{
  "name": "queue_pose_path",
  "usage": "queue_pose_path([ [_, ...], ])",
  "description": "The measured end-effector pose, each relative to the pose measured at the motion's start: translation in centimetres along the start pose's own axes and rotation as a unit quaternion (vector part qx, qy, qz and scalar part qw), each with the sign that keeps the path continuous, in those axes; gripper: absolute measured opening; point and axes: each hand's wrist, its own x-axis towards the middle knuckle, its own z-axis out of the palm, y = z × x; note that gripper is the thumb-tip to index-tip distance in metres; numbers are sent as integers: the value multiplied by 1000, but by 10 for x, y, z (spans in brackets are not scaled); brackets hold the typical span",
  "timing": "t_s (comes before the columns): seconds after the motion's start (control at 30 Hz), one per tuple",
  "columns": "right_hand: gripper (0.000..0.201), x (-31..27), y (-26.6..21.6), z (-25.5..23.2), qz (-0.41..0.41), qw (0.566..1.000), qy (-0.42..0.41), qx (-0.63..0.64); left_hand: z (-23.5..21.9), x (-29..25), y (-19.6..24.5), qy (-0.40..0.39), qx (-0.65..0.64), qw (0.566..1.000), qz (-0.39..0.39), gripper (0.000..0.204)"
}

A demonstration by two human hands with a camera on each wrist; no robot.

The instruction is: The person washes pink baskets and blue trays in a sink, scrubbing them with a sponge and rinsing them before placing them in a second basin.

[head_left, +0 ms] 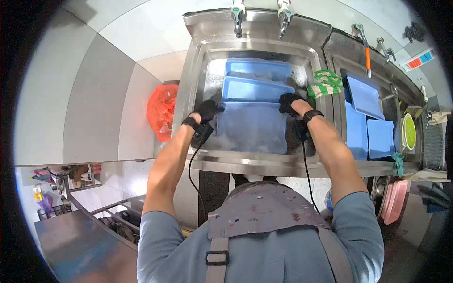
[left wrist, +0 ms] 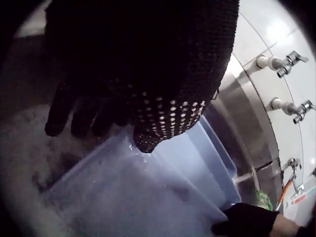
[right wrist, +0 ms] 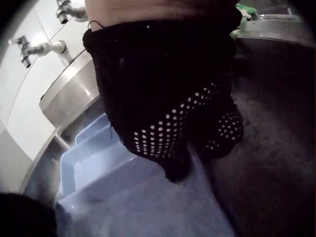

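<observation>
The person's paint-spotted grey apron (head_left: 264,207) is closest to us, just in front of the shiny steel sink (head_left: 198,66). Inside the sink, the left hand (head_left: 206,111) in a black dotted glove curls its fingers (left wrist: 148,140) over the left edge of the nearest big blue plastic tub (head_left: 252,127), and the right hand (head_left: 289,103) curls over its right edge. Two more blue plastic tubs (head_left: 257,70) fill the sink behind it, leaving only thin gaps at the walls.

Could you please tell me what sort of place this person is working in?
Probably a commercial kitchen's washing-up area: a large steel sink with wall taps, stacked blue trays soaking in it, and both gloved hands, left hand and right hand, gripping the nearest tray.
</observation>
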Motion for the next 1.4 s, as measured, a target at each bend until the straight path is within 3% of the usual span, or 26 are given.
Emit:
queue_pose_path([
  [0.03, 39, 13, 9, 0, -1, 1000, 4, -2, 0, -5, 2, -53, -43, 996, -52, 55],
  [0.1, 43, 50, 40, 14, -177, 981, 57, -54, 28, 4, -28, -38, -79, 995, -38, 43],
  [0.17, 50, 30, 29, -3, -143, 988, 42, -36, 33, 9, -41, -82, -178, 978, 63, 29],
  [0.2, 52, 32, 31, -4, -140, 987, 65, -38, 32, 12, -41, -82, -177, 979, 66, 29],
  [0.3, 54, 43, 43, 4, -105, 985, 138, -4, 29, 14, -33, -97, -49, 990, 90, 25],
  [0.37, 55, 30, 34, -3, -74, 978, 190, 36, 46, 19, -46, 16, 153, 973, 174, 24],
  [0.4, 55, 14, 24, -13, -41, 980, 181, 72, 52, 21, -53, 14, 156, 972, 176, 24],
  [0.47, 54, 18, 26, -9, -6, 979, 170, 108, 60, 18, -54, 160, 166, 946, 227, 24],
  [0.53, 50, 37, 29, 2, -6, 956, 289, 52, 61, 19, -50, 130, 171, 954, 207, 24],
  [0.7, 41, -30, -42, -8, -9, 927, 374, -41, 74, 36, -68, 140, 69, 974, 165, 34],
  [0.77, 25, -32, -52, 5, -144, 817, 528, -181, 79, 38, -74, 112, 194, 954, 201, 47],
  [0.8, 26, -33, -54, 9, -128, 893, 404, -153, 83, 39, -76, 112, 190, 955, 201, 47],
  [0.83, 26, -29, -54, 14, -128, 894, 401, -155, 79, 34, -67, 116, 196, 951, 212, 47],
  [0.9, 32, -7, -52, 35, -91, 985, 106, -97, 81, 36, -62, 122, 201, 946, 222, 48],
  [0.93, 32, 13, -49, 59, -92, 985, 105, -98, 89, 40, -66, 144, 202, 943, 222, 44],
  [1.0, 38, 47, -42, 109, -135, 973, 151, 113, 88, 41, -57, 167, 201, 940, 220, 41],
  [1.03, 37, 29, -67, 101, -200, 967, 123, 96, 78, 34, -39, 117, 219, 949, 194, 34],
  [1.07, 36, 60, -82, 105, -268, 948, 6, -174, 75, 35, -35, 68, 238, 954, 166, 29],
  [1.1, 34, 69, -83, 127, -325, 944, 5, 48, 73, 35, -30, 69, 238, 955, 165, 29],
  [1.13, 34, 62, -99, 143, -257, 905, -44, 336, 79, 42, -34, 86, 221, 959, 153, 28],
  [1.17, 35, 60, -110, 155, -165, 784, -90, 592, 79, 43, -29, 105, 202, 963, 142, 27],
  [1.2, 35, 63, -106, 152, -165, 784, -90, 591, 77, 41, -27, 105, 248, 949, 165, 26],
  [1.27, 32, 65, -95, 137, -213, 870, -161, 413, 76, 41, -29, 103, 247, 947, 176, 25],
  [1.3, 32, 61, -88, 125, -212, 871, -163, 413, 75, 43, -31, 103, 248, 945, 188, 25],
  [1.37, 25, 23, -75, 73, -135, 951, -236, 146, 86, 48, -36, 124, 201, 956, 172, 24],
  [1.4, 25, 33, -49, 72, -134, 952, -236, 144, 88, 49, -38, 145, 160, 964, 156, 24],
])
